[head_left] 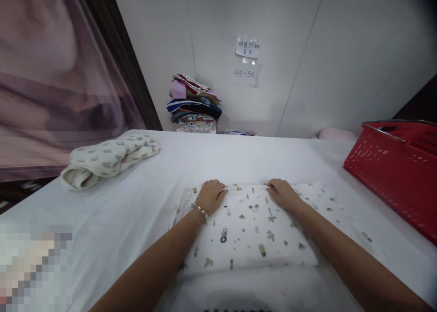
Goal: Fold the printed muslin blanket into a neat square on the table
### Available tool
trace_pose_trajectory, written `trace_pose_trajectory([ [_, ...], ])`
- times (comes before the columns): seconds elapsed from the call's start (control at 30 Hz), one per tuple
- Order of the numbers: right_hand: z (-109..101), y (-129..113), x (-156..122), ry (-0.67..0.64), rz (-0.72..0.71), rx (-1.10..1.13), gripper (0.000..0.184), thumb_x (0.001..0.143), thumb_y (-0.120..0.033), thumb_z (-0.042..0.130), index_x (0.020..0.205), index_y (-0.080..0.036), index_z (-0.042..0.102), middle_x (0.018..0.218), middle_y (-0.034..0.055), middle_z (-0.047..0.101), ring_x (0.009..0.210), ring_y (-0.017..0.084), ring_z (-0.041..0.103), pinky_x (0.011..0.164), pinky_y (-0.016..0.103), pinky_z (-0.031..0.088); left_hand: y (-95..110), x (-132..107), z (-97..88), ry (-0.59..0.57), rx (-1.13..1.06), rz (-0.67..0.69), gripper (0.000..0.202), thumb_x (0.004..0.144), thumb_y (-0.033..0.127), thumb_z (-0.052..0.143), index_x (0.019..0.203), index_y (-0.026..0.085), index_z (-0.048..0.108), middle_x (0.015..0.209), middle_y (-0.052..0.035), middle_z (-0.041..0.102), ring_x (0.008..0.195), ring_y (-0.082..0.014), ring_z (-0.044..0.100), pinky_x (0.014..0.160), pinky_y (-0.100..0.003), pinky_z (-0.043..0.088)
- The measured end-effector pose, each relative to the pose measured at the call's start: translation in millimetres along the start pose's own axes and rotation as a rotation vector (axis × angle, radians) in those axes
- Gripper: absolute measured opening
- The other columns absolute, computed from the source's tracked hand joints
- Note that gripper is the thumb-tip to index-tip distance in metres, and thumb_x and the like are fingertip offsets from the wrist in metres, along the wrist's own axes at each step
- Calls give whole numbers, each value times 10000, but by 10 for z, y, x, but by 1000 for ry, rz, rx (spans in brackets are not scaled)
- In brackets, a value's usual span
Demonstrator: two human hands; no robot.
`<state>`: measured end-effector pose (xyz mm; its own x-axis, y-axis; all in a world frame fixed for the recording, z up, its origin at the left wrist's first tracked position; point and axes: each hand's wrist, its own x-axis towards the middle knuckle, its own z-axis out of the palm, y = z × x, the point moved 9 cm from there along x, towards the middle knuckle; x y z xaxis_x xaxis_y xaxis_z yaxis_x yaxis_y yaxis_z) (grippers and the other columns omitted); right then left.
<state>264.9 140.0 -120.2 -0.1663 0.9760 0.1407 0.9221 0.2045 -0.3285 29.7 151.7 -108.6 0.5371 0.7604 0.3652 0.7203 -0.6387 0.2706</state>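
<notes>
A white patterned cloth [252, 230] with small printed figures lies flat on the white table [143, 202] in front of me. My left hand [210, 196], with a bracelet at the wrist, rests curled on the cloth's far edge at the left. My right hand [282, 194] grips the same far edge a little to the right. Both hands have their fingers closed on the fabric's edge. A second layer of the cloth [327, 202] spreads out to the right under my right arm.
A rolled cream cloth with heart prints [105, 159] lies at the table's far left. A red plastic basket [396, 171] stands at the right edge. A stack of folded clothes [194, 104] sits against the back wall. A purple curtain [51, 75] hangs at the left.
</notes>
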Motion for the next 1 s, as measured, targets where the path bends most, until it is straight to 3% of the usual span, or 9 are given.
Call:
trace_pose_trajectory([
  [0.1,21,38,44,-29,36,65,205,823,-240,428,942,-184,585,907,57,622,836,186,544,756,296,386,-76,9,42,1,-2,-53,213,882,299,376,864,176,550,866,-47,574,842,-182,499,778,-342,354],
  [0.23,96,-20,87,-100,-51,75,241,804,-239,450,964,-178,620,967,74,611,909,199,530,829,314,386,-105,13,83,2,-11,-61,202,885,273,361,867,177,538,853,-42,592,834,-179,516,799,-347,354],
  [0.47,129,-65,82,-100,-125,29,292,835,-291,423,1007,-194,637,975,83,597,936,210,506,843,342,378,-83,14,49,22,6,-53,199,886,254,353,890,171,534,851,-44,613,835,-179,531,835,-348,347],
  [0.8,128,61,150,-22,15,123,193,817,-288,448,857,-182,605,868,55,594,822,173,526,737,284,392,-176,26,177,-124,32,-177,261,899,284,324,924,189,565,888,-41,620,852,-185,532,811,-358,352],
  [1.0,201,107,205,-36,20,113,189,802,-285,483,890,-188,618,898,56,611,842,180,536,758,292,393,-185,38,145,-77,59,-159,292,891,298,337,908,191,608,920,-60,587,879,-187,504,798,-339,376],
])
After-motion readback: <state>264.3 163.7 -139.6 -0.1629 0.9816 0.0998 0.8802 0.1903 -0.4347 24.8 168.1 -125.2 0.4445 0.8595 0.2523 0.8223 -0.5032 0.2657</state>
